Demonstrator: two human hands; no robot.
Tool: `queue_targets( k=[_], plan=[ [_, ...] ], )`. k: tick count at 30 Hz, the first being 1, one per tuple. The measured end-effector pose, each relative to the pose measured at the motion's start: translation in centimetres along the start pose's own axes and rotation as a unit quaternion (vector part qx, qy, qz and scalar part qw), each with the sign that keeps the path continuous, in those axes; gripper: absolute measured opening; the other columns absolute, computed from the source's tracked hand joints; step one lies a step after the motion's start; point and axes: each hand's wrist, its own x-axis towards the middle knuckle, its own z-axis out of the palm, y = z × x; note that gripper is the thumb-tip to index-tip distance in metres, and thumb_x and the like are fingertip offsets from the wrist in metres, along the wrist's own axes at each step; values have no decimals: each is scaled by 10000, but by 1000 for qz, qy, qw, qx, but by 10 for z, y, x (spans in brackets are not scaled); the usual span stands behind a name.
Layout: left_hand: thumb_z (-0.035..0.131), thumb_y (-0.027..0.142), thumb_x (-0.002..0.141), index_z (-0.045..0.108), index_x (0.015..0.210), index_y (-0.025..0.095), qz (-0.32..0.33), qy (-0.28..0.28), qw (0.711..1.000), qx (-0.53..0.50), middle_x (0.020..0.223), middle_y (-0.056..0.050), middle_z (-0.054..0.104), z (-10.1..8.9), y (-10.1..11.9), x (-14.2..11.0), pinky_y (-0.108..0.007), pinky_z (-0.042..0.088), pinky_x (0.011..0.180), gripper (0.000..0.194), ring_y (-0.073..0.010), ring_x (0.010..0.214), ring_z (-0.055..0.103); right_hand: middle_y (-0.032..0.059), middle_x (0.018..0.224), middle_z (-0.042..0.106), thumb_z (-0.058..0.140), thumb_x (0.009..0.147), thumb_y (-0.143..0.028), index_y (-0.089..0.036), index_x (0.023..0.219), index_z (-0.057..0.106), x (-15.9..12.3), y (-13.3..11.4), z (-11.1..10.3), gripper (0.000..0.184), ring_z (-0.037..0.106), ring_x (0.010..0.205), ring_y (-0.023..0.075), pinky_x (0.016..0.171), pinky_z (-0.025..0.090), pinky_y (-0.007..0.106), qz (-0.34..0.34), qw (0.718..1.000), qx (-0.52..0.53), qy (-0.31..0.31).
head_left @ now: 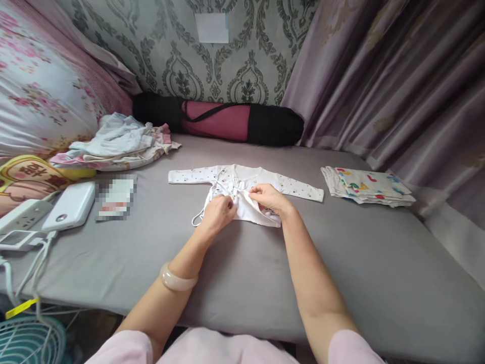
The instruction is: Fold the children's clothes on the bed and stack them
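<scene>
A small white baby shirt (248,175) with tiny printed figures lies on the grey sheet, both sleeves stretched out sideways. My left hand (219,211) is closed on the shirt's front near its middle, fingers curled inward. Thumb and fingers of my right hand (270,198) pinch the edge of the front panel, which is lifted and partly folded. A white tie string (197,218) loops out at the shirt's left side. More gathered cloth or ties show between the hands, but my fingers partly hide them.
Folded printed cloths (369,187) lie at the right. Rumpled baby clothes (113,139) are at the back left, before a long black-and-maroon bag (215,121). A white power bank (70,206), a power strip (22,215) and cables sit left, above a blue fan (30,341).
</scene>
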Motion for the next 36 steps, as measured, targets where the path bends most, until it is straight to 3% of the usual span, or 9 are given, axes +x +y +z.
queue_targets(
  k=[5,14,18,23,25,28,30,32,36],
  plan=[
    [527,286,799,684,776,184,-75,3,983,-170,735,-22,681,-8,8,6,-261,419,652,189,-160,679,581,-64,571,529,575,776,-144,-159,794,617,-6,-10,-1,48,466,447,65,402,376,156,-28,999,15,0],
    [470,196,816,696,846,140,-41,3,959,-280,711,-20,666,27,29,14,-238,420,651,235,-149,670,559,-62,548,552,552,815,-172,-168,856,623,-6,-13,-1,82,488,412,79,392,370,170,-58,998,-24,18],
    [431,120,779,685,795,134,-1,-20,965,-262,735,-22,659,23,35,8,-239,415,656,255,-148,686,548,-54,565,584,550,811,-189,-177,874,624,-4,-10,2,99,519,421,89,412,400,177,-67,996,-55,-1],
    [426,98,763,697,806,138,19,-92,972,-217,765,-27,675,-2,29,-9,-238,416,646,277,-147,688,556,-56,553,579,540,817,-194,-182,873,629,2,-1,8,106,556,451,103,439,433,182,-59,995,-78,-33],
    [451,123,790,704,896,156,-15,-66,980,-186,828,-30,689,-12,20,-13,-242,438,693,276,-156,739,589,-50,555,589,536,826,-197,-180,862,639,5,5,12,110,569,475,103,463,439,179,-60,993,-90,-54],
    [465,172,860,674,1015,177,-85,37,993,-67,1009,-80,674,-25,2,-14,-280,453,817,260,-204,922,620,-26,570,616,550,826,-205,-171,763,651,6,12,16,124,593,521,105,486,438,171,-59,984,-121,-113],
    [453,236,915,643,1045,175,-129,42,991,4,1057,-111,662,-31,-8,-13,-310,452,835,237,-240,994,616,-5,597,640,565,823,-217,-166,686,645,6,12,15,166,605,541,108,486,437,168,-46,980,-133,-141],
    [458,319,946,603,1082,176,-161,-12,987,20,1037,-113,676,-34,-14,-12,-321,456,800,245,-255,987,626,18,662,675,570,829,-233,-160,678,648,10,9,10,185,614,553,109,474,435,168,-33,984,-124,-121],
    [509,350,931,528,1149,156,-156,-97,983,7,1051,-119,689,-34,-15,-11,-323,447,750,293,-270,985,640,43,802,717,554,836,-224,-158,776,676,37,0,-4,151,637,613,111,485,437,166,-37,991,-124,27]
  ],
)
